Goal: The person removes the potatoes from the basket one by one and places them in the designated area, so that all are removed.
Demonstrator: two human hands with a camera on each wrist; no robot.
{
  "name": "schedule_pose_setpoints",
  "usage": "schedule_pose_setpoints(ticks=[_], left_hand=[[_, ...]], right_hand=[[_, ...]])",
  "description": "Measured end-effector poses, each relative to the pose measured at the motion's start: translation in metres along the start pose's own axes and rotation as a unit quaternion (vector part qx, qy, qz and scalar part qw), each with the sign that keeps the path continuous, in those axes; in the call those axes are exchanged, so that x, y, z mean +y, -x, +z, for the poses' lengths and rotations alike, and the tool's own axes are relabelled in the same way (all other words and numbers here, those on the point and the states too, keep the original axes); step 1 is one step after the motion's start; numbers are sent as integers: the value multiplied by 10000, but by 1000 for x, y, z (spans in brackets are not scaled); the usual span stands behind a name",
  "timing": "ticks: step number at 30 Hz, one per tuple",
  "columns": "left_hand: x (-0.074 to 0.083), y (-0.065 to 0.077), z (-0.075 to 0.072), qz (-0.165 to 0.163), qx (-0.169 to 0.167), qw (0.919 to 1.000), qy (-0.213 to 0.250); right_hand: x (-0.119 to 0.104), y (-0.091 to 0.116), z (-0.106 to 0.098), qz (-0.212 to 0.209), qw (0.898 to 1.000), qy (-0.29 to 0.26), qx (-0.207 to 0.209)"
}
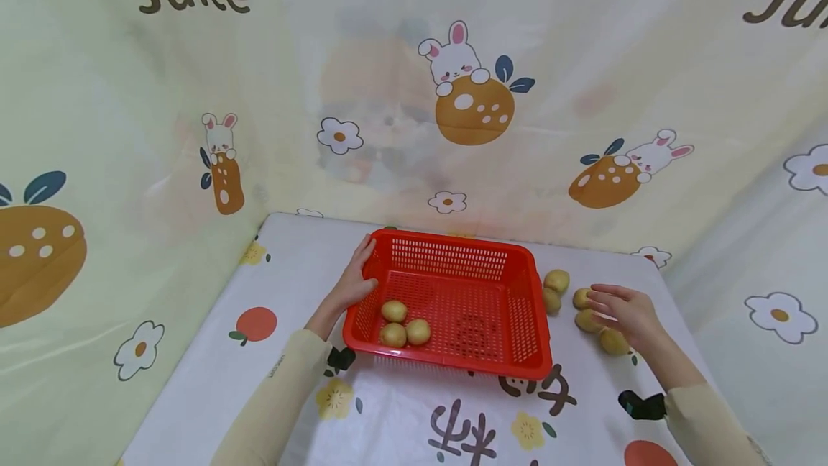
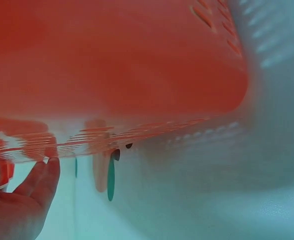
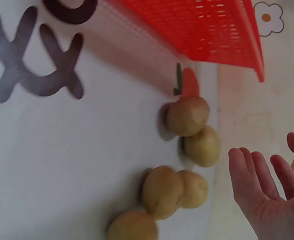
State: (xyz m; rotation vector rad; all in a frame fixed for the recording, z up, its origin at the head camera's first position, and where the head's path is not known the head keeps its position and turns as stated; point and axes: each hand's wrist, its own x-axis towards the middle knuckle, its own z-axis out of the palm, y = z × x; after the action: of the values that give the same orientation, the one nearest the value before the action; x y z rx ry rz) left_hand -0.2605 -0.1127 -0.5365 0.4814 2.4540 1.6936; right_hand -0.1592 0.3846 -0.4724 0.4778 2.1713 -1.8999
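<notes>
A red plastic basket [image 1: 466, 293] with slotted walls stands on the table, and three potatoes [image 1: 393, 335] lie in its front left corner. My left hand [image 1: 351, 283] grips the basket's left rim, thumb over the inner side and fingers along the outer wall. In the left wrist view its fingertips [image 2: 51, 170] touch the slotted wall. Over the loose potatoes [image 3: 163, 192] to the basket's right, my right hand [image 1: 627, 313] hovers with fingers extended and nothing in it. In the head view it partly covers some of those potatoes [image 1: 613, 341].
A printed white cloth [image 1: 213, 380] covers the table. Printed curtains [image 1: 388, 78] hang behind it and at both sides. A black strap-like item [image 1: 640, 405] shows at the right wrist, and another [image 1: 341, 358] at the left wrist.
</notes>
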Motion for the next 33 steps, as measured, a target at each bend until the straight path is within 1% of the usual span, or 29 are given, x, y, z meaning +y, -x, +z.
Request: schedule_pose_setpoints(ticks=[3,6,9,12,15,19,23,30,33], left_hand=[[-3,-1,1,-27,36,10000,-22],[-3,-1,0,-25,45,10000,-49],[-3,0,-1,9,47,10000,-54],[-4,0,-2,5,67,10000,-60],[-4,-1,-1,-35,90,9999,-38],[-6,-3,1,-65,53,10000,30],[-5,-2,2,-74,66,9999,-35],[-5,-2,0,45,120,9999,-44],[-6,-2,0,48,96,9999,-43]], right_hand=[[-14,-3,14,-92,9997,190,-136],[-27,-9,35,-183,9986,399,-283],[-39,-18,64,-231,9972,583,-409],[-50,-29,97,-223,9957,677,-592],[-56,-39,127,-203,9922,653,-1047],[-60,-48,157,-155,9806,795,-1783],[-59,-56,184,-107,9669,1132,-2285],[-50,-64,238,-50,9430,1666,-2882],[-44,-64,259,6,9345,1761,-3094]])
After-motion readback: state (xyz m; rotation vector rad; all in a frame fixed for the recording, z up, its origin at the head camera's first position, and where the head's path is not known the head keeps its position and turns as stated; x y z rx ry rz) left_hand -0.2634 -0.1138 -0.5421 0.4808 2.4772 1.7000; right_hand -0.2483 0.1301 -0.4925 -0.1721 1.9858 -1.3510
